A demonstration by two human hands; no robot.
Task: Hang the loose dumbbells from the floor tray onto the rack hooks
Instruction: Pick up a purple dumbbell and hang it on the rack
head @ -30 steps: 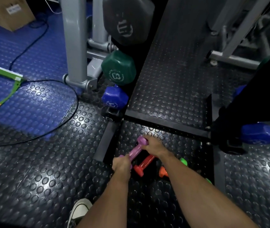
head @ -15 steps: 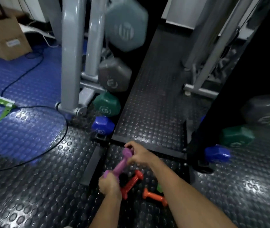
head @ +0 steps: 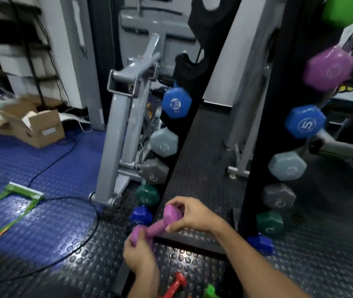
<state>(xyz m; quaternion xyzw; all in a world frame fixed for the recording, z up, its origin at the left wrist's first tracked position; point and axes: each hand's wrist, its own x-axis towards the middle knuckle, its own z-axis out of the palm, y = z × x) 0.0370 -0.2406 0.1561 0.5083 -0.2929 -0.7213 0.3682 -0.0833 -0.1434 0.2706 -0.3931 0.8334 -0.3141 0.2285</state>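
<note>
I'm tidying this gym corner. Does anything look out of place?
Yes: a red dumbbell and a green dumbbell lie loose on the floor by the rack. The purple dumbbell is off its hook, held by the left hand and right hand.

Studded rubber floor (head: 63,250), black near the grip and blue farther to its left. Just below the grip lie a red dumbbell (head: 174,286) and a green dumbbell (head: 210,292), close together on the black floor. Left of the grip a black cable (head: 72,239) loops over the studs; farther left lies a green-and-white flat frame (head: 24,195). Well beyond that, up and left, an open cardboard box (head: 42,130) sits on the blue floor. Just above-left of the grip stands the foot of a grey machine frame (head: 104,201)
</note>
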